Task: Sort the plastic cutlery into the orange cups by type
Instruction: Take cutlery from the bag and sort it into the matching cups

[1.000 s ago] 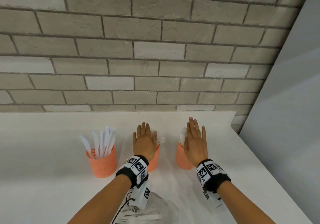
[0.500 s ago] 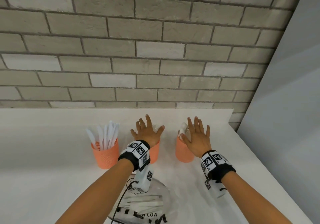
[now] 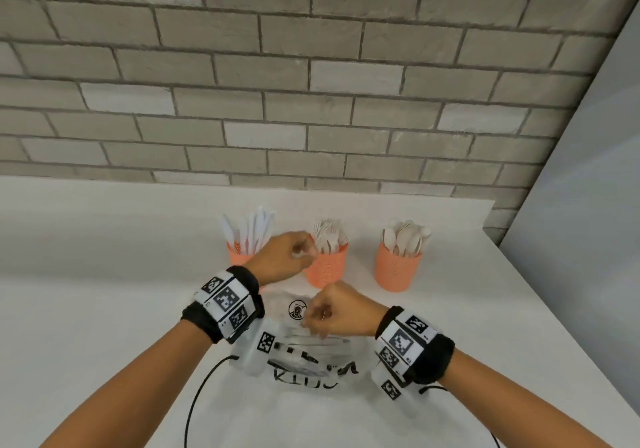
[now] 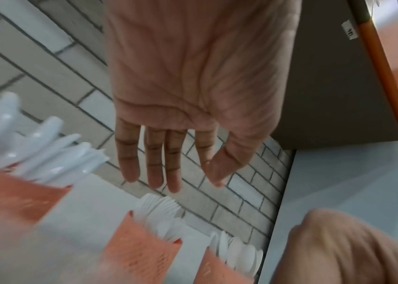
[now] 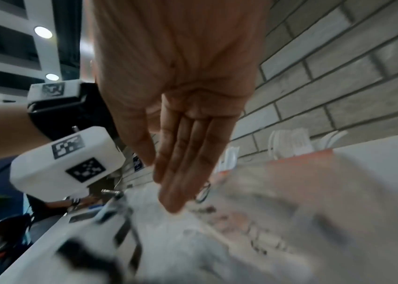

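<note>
Three orange cups stand in a row on the white table. The left cup holds knives, the middle cup forks, the right cup spoons. My left hand hovers just left of the middle cup, in front of the knife cup. In the left wrist view, the left hand has straight fingers and holds nothing. My right hand is lower, over a clear printed plastic bag. The right hand is flat and empty too.
The crumpled bag lies between my forearms, near the table's front. A brick wall backs the table and a grey panel closes the right side. A black cable runs from my left wrist.
Both hands drew back from above the middle and right cups toward me and turned sideways. The forks and spoons are now uncovered. The view tilted down, showing more of the bag.
</note>
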A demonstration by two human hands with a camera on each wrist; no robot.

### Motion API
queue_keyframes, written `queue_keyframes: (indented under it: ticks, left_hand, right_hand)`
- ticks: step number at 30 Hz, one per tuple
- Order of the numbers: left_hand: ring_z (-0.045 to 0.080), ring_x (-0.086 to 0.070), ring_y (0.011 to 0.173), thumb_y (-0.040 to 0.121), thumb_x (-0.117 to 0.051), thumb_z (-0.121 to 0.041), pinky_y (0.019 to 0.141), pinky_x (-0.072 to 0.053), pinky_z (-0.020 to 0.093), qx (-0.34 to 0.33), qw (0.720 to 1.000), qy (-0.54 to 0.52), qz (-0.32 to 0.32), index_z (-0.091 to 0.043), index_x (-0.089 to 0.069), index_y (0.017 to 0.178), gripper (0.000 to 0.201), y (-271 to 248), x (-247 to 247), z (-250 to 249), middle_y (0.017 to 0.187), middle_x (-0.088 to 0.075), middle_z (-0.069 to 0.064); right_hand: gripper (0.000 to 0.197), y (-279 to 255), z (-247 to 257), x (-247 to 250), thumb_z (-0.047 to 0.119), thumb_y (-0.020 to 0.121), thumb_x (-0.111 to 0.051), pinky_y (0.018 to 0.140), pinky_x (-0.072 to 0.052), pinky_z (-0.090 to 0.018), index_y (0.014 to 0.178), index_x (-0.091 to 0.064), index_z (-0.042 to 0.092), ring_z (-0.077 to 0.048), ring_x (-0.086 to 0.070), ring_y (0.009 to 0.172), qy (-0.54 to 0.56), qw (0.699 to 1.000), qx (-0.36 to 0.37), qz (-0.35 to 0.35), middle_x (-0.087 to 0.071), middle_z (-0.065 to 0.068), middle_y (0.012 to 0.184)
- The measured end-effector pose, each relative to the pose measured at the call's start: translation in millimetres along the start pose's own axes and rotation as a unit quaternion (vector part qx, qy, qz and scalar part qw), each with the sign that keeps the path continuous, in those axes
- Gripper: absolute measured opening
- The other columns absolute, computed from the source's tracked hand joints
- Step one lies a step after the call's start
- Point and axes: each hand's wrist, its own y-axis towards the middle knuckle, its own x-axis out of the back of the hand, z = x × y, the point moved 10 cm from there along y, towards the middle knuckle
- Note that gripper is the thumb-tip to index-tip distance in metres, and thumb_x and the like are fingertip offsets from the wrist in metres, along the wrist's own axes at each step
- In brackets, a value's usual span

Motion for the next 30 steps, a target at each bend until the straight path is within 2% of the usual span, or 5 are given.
queue_keyframes:
  ticks: [7,10,14,19,30]
  left_hand:
    - [0.017,-0.037,0.128,0.081,-0.063,-0.027,0.106,-0.033,0.036,0.092,0.985,0.140,0.037,-0.026,-0.065,0.075,0.006,-55.7,-26.4,59.2,0.133,-0.045,0.002]
    - [0.019,-0.028,0.136,0.083,-0.063,-0.036,0.109,-0.032,0.038,0.149,0.975,0.167,-0.006,-0.027,-0.068,0.091,0.013,-69.5,-27.4,79.7,0.145,-0.034,0.003]
    - [0.027,-0.050,0.118,0.084,-0.062,-0.030,0.100,-0.041,0.032,0.209,0.969,0.121,-0.044,-0.022,-0.055,0.122,0.039,-82.3,-33.2,97.4,0.133,-0.038,0.008]
    - [0.028,-0.047,0.122,0.083,-0.055,-0.007,0.101,-0.038,0.030,0.197,0.977,0.077,0.016,-0.020,-0.028,0.142,0.066,-88.6,-58.1,94.0,0.134,-0.037,0.010]
    - [0.026,-0.045,0.123,0.080,-0.056,-0.009,0.103,-0.040,0.031,0.161,0.985,0.051,0.042,-0.022,-0.016,0.147,0.080,-99.5,-63.0,94.4,0.133,-0.036,0.009]
  right_hand:
    - [0.030,4.8,-50.3,-53.7,0.007,0.087,-0.055,0.095,-0.047,-0.035,0.116,-0.060,0.000,-0.030,-0.057,0.113,-0.168,0.973,-0.141,0.075,-0.062,-0.017,0.120]
    - [0.041,8.3,-57.8,-63.6,0.011,0.085,-0.060,0.098,-0.045,-0.037,0.124,-0.051,0.002,-0.031,-0.052,0.118,-0.201,0.963,-0.163,0.081,-0.055,-0.017,0.127]
    - [0.062,14.4,-63.5,-69.4,0.009,0.085,-0.059,0.111,-0.032,-0.042,0.141,-0.032,0.005,-0.033,-0.039,0.132,-0.241,0.949,-0.185,0.082,-0.041,-0.019,0.142]
    - [0.068,16.0,-69.6,-79.4,0.012,0.086,-0.059,0.112,-0.030,-0.043,0.144,-0.025,0.008,-0.034,-0.038,0.132,-0.268,0.940,-0.193,0.079,-0.040,-0.018,0.143]
    - [0.060,17.3,-66.4,-82.2,0.014,0.081,-0.063,0.106,-0.039,-0.038,0.135,-0.040,0.005,-0.033,-0.047,0.124,-0.262,0.943,-0.194,0.070,-0.051,-0.018,0.133]
